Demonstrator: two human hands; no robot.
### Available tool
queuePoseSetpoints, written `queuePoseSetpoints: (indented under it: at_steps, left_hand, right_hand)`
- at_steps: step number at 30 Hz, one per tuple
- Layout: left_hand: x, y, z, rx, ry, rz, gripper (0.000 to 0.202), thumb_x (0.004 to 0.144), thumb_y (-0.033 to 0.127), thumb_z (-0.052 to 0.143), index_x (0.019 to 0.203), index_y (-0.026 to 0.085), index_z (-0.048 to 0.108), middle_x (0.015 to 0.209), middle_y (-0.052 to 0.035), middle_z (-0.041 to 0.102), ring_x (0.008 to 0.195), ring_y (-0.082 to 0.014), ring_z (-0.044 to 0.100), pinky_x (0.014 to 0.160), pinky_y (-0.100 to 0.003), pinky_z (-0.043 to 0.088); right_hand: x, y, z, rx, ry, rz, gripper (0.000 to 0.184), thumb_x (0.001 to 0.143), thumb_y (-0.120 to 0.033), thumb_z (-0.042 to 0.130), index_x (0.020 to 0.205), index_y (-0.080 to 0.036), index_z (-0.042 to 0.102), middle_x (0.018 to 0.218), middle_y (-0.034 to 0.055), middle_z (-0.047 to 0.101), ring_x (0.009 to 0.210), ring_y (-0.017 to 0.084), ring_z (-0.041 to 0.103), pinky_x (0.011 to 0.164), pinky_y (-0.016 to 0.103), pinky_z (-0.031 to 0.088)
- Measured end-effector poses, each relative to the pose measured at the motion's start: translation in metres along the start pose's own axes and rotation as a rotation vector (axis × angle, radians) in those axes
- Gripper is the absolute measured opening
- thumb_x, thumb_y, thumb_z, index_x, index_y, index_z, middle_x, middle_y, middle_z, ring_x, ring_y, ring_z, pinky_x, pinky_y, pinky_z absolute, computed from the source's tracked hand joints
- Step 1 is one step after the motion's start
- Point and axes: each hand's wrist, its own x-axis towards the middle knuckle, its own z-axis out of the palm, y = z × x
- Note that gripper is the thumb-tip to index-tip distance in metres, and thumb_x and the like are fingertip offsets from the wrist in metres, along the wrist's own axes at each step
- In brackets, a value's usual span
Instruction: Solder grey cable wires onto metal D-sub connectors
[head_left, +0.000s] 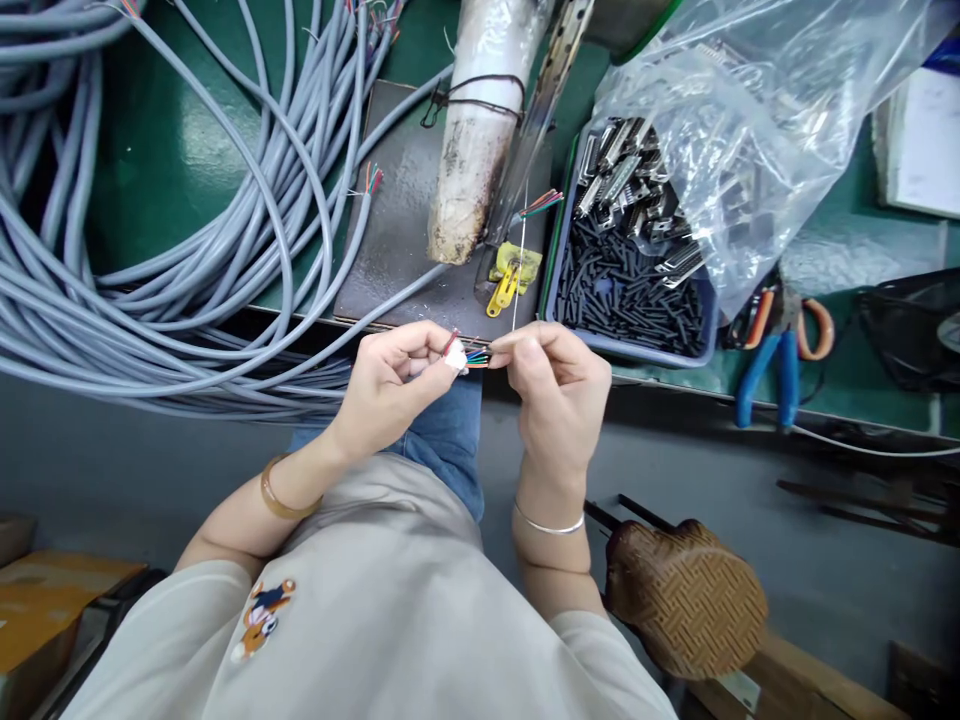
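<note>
My left hand (409, 375) is closed in a pinch around a bunch of thin coloured wires (477, 357) in front of my body, just off the table's near edge. White wrapping (455, 355) covers the tip of its thumb. Thumb and forefinger of my right hand (559, 385) are pressed together at the free ends of those wires; whatever small piece sits between them is hidden. Beyond my hands, a yellow thread snipper (505, 288) lies on a dark board (397, 240). Other grey cables (409, 297) cross that board, one with stripped coloured ends (541, 203).
Coiled grey cables (300, 190) fill the left side. A blue bin (637, 350) at right holds short black tubes (622, 290) and metal connectors (626, 165), partly under a clear plastic bag (757, 130). Blue-handled pliers (772, 370) lie farther right. A wrapped white roll (480, 140) stretches across the board. A stool (690, 600) stands behind.
</note>
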Motion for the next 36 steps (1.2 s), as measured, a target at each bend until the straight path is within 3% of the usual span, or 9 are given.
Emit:
queuePoseSetpoints:
  at_steps: [6,9,12,17,23,26,29,31,36]
  left_hand:
    - [-0.001,0.000,0.002,0.045,-0.042,0.110,0.014,0.084,0.021,0.067,0.072,0.015,0.061,0.061,0.0043,0.049,0.050,-0.0042,0.034,0.047,-0.017,0.031]
    - [-0.004,-0.003,0.002,0.098,-0.044,0.159,0.016,0.087,0.018,0.064,0.073,0.016,0.058,0.057,0.0073,0.041,0.048,-0.0038,0.027,0.046,-0.018,0.029]
    - [-0.006,-0.007,0.002,0.193,0.000,0.199,0.016,0.089,0.021,0.063,0.075,0.016,0.059,0.058,0.0066,0.042,0.048,-0.0042,0.030,0.045,-0.018,0.028]
    - [-0.009,-0.011,0.002,0.235,-0.008,0.235,0.015,0.088,0.022,0.064,0.075,0.017,0.059,0.059,0.0057,0.045,0.047,-0.0039,0.033,0.042,-0.017,0.027]
    - [-0.010,-0.004,0.008,0.175,0.017,0.180,0.016,0.086,0.022,0.065,0.072,0.017,0.059,0.055,0.0065,0.043,0.045,-0.0035,0.031,0.043,-0.017,0.026]
    - [-0.010,-0.003,0.008,0.116,0.067,0.090,0.018,0.084,0.025,0.069,0.071,0.016,0.061,0.056,0.0054,0.044,0.047,-0.0043,0.031,0.043,-0.019,0.026]
    - [-0.009,-0.006,0.003,0.046,0.115,0.048,0.018,0.082,0.026,0.071,0.070,0.016,0.062,0.062,0.0031,0.050,0.052,-0.0051,0.034,0.047,-0.019,0.029]
    - [-0.007,-0.009,0.000,-0.001,0.124,0.045,0.017,0.083,0.026,0.070,0.071,0.016,0.062,0.066,0.0024,0.053,0.055,-0.0054,0.036,0.050,-0.018,0.033]
    - [-0.006,-0.012,-0.002,-0.056,0.094,0.075,0.016,0.086,0.026,0.071,0.075,0.016,0.065,0.070,0.0027,0.055,0.056,-0.0049,0.037,0.053,-0.018,0.037]
  right_hand:
    - [0.003,-0.014,-0.005,-0.197,-0.240,-0.041,0.025,0.096,-0.046,0.066,0.101,-0.024,0.076,0.082,-0.0010,0.072,0.051,0.006,0.048,0.046,0.024,0.032]
    - [0.003,-0.018,-0.003,-0.368,-0.233,-0.217,0.015,0.098,-0.032,0.065,0.091,-0.021,0.073,0.079,-0.0015,0.071,0.058,0.007,0.055,0.052,0.024,0.038]
    - [0.002,-0.020,-0.001,-0.545,-0.205,-0.402,0.020,0.100,-0.023,0.060,0.081,-0.019,0.064,0.075,-0.0024,0.068,0.063,0.007,0.058,0.058,0.023,0.040]
    - [-0.003,-0.020,-0.001,-0.667,-0.207,-0.497,0.023,0.103,-0.023,0.055,0.080,-0.020,0.057,0.072,-0.0039,0.063,0.061,0.006,0.054,0.057,0.022,0.037]
    - [-0.009,-0.016,0.005,-0.705,-0.106,-0.485,0.026,0.104,-0.026,0.053,0.078,-0.022,0.056,0.071,-0.0033,0.062,0.060,0.008,0.053,0.058,0.025,0.038]
    - [-0.007,-0.015,0.001,-0.687,0.132,-0.442,0.032,0.105,-0.031,0.051,0.074,-0.022,0.058,0.067,-0.0029,0.058,0.059,0.009,0.051,0.058,0.027,0.037]
    - [-0.003,-0.017,-0.008,-0.501,0.363,-0.374,0.040,0.104,-0.041,0.053,0.069,-0.022,0.058,0.059,-0.0047,0.049,0.051,0.009,0.042,0.052,0.028,0.031]
    - [-0.003,-0.019,-0.012,-0.390,0.330,-0.324,0.039,0.101,-0.044,0.059,0.069,-0.022,0.061,0.057,-0.0052,0.048,0.049,0.009,0.039,0.049,0.028,0.027]
    - [-0.007,-0.020,-0.007,-0.328,0.055,-0.160,0.025,0.098,-0.042,0.063,0.085,-0.023,0.074,0.062,-0.0042,0.057,0.054,0.009,0.046,0.050,0.026,0.029]
